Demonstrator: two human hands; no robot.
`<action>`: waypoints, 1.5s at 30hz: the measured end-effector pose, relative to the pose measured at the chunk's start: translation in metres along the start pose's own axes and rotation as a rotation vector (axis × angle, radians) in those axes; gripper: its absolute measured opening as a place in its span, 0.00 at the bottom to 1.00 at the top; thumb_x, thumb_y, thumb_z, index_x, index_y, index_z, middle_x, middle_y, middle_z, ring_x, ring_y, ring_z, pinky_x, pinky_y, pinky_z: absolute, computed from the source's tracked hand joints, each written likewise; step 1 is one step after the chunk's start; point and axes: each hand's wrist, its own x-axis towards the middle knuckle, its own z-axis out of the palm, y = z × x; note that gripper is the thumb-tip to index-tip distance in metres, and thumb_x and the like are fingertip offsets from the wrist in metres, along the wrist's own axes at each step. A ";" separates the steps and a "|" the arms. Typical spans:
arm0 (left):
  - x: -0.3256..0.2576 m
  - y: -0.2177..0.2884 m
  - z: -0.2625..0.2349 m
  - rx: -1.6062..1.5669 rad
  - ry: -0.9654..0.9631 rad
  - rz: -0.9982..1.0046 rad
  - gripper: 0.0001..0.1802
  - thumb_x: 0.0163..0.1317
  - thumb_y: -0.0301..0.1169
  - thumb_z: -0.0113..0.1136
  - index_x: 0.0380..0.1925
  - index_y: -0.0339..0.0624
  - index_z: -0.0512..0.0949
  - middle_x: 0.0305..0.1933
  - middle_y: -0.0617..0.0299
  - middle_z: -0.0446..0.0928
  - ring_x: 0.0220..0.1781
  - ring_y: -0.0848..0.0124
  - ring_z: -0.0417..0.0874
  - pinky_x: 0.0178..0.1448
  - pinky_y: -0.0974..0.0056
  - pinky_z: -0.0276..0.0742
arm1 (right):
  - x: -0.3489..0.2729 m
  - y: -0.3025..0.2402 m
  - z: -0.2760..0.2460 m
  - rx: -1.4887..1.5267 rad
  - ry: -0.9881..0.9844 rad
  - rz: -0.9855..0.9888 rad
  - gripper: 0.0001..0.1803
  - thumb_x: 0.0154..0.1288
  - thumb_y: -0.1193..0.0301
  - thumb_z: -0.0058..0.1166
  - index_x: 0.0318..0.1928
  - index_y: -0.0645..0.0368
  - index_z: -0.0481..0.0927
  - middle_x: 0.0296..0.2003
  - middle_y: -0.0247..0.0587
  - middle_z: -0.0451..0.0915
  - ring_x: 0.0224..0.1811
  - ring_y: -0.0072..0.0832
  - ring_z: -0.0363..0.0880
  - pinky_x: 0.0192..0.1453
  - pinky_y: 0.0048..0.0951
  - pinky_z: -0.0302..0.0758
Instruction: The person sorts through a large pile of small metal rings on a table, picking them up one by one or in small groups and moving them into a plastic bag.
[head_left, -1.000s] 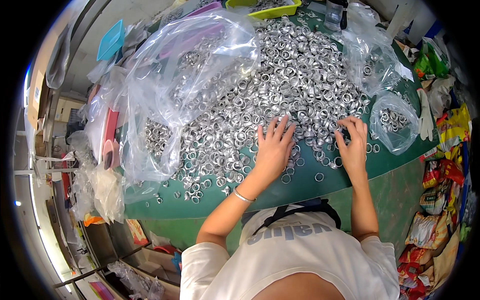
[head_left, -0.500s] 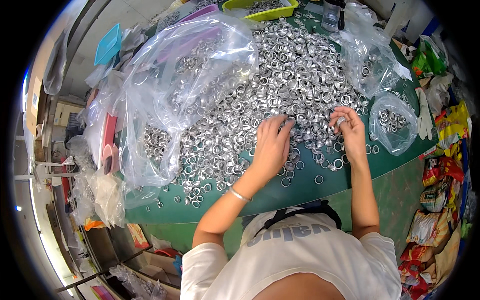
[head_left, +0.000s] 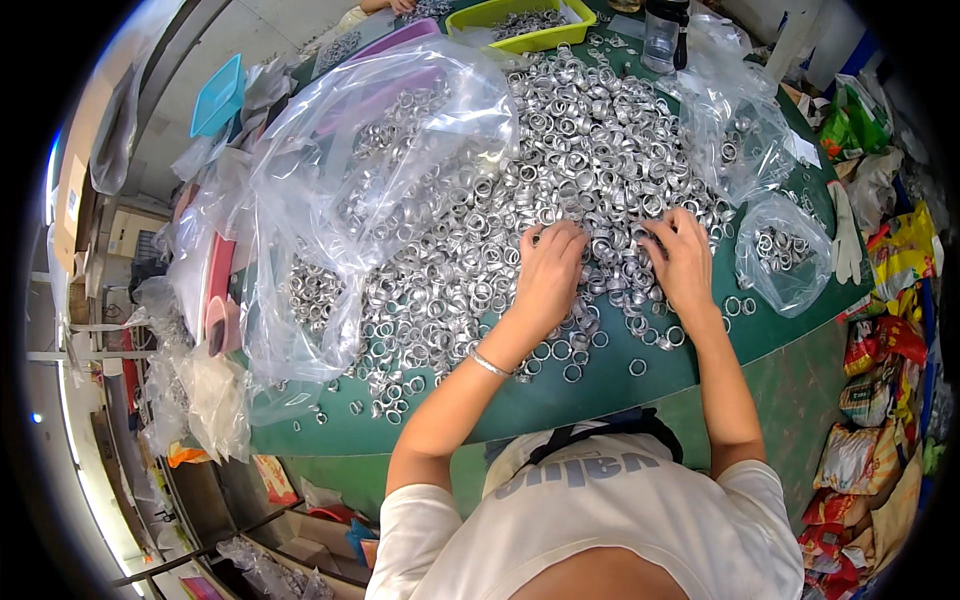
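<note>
A broad heap of small silvery metal rings (head_left: 600, 150) covers the middle of the green table (head_left: 560, 405). Into its near side reaches my left hand (head_left: 552, 268), palm down, with fingers bent together and their tips hidden; whatever they may hold is out of sight. Just to the right, my right hand (head_left: 685, 262) rests at the heap with thumb and forefinger spread a little apart over the rings. No ring shows between them. Loose rings (head_left: 572, 372) lie on the green surface in front of my hands. My left wrist wears a bangle (head_left: 490, 362).
A large clear plastic bag (head_left: 290, 220) drapes over the heap's left part. A small bag of rings (head_left: 785, 250) and a pale glove (head_left: 846, 235) lie at right. Farther back are a yellow-green tray (head_left: 525, 35), a bottle (head_left: 662, 40) and another person's hand (head_left: 402, 6).
My right hand has shifted slightly left and turned palm down; the ring seen at its fingers no longer shows. My left fingers have curled in. Another person's hand has appeared at the far edge.
</note>
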 end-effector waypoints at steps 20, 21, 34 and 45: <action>0.004 0.006 -0.007 0.039 0.031 -0.193 0.16 0.50 0.24 0.59 0.42 0.39 0.74 0.46 0.56 0.69 0.49 0.59 0.67 0.51 0.55 0.58 | 0.002 0.015 -0.008 0.598 -0.033 0.433 0.08 0.54 0.70 0.60 0.32 0.62 0.79 0.20 0.30 0.75 0.19 0.25 0.71 0.23 0.25 0.67; 0.006 0.004 -0.005 0.063 0.028 -0.195 0.16 0.50 0.24 0.60 0.41 0.39 0.74 0.46 0.56 0.69 0.49 0.59 0.67 0.50 0.55 0.58 | 0.003 0.006 -0.004 0.275 -0.035 0.356 0.08 0.53 0.71 0.61 0.33 0.60 0.79 0.23 0.34 0.77 0.21 0.31 0.74 0.26 0.30 0.69; -0.006 -0.003 -0.012 -0.340 0.141 -0.180 0.10 0.54 0.19 0.56 0.38 0.35 0.72 0.42 0.54 0.73 0.46 0.57 0.75 0.49 0.58 0.67 | 0.003 0.011 -0.026 1.725 -0.116 0.763 0.08 0.59 0.71 0.43 0.36 0.60 0.73 0.29 0.37 0.75 0.25 0.27 0.72 0.18 0.22 0.63; 0.003 -0.005 -0.033 -1.691 0.156 -0.940 0.19 0.58 0.17 0.48 0.51 0.35 0.69 0.45 0.57 0.75 0.40 0.71 0.77 0.40 0.71 0.76 | 0.013 0.014 -0.014 0.603 0.068 0.592 0.10 0.54 0.68 0.62 0.32 0.63 0.79 0.12 0.31 0.67 0.13 0.20 0.63 0.19 0.23 0.60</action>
